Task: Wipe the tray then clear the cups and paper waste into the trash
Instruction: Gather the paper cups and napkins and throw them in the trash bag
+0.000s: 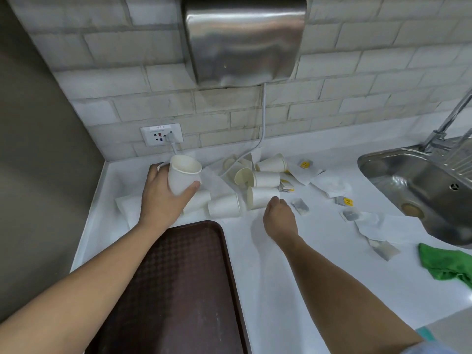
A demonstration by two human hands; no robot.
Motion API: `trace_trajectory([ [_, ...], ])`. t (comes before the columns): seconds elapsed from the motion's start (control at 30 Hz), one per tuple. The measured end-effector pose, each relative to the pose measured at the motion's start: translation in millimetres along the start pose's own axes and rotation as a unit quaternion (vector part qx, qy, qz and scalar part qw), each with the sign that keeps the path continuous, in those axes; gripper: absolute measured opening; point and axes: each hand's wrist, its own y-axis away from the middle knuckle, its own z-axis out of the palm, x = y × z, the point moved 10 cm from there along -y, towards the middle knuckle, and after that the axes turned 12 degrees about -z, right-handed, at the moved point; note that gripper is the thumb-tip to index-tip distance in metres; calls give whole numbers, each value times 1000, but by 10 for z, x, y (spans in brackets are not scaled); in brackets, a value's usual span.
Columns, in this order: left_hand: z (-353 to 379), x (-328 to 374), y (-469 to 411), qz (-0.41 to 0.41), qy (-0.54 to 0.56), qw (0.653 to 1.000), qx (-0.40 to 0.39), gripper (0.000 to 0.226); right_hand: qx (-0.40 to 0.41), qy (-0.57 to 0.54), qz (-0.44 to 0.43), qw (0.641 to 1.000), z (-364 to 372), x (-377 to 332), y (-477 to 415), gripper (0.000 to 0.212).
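White paper cup point(184, 173) is gripped by the left hand point(163, 195), thumb and fingers wrapped round it. The right hand point(279, 215) curls beside a toppled cup point(261, 198); whether it grasps, I cannot tell.

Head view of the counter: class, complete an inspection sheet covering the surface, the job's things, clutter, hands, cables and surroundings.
Surface: white counter, littered at the back.
Job's things: brown tray at the near edge; paper cups heaped on their sides; paper napkins crumpled.
Clutter: tea bags scattered; green cloth near the sink.
Hands: left hand grips one upright cup; right hand curled beside a tipped cup, grip unclear.
Cables: grey cable runs from hand dryer down among the cups to wall socket.
Surroundings: tiled wall, steel sink, faucet; trash bin: nothing seen.
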Motion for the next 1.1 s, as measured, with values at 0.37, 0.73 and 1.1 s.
trace_trajectory([
  [0.37,691,435,464,23,122,963,-239,69,-52,-278,14,959,-339,-272,314,42],
  [0.73,1284,984,1325,39,156,917,-365,55,-54,-372,4,927,-864,30,922,19],
  [1.1,1978,1559,2663,53,68,920,-382,44,48,-264,172,948,-1623,1880,2372,30],
])
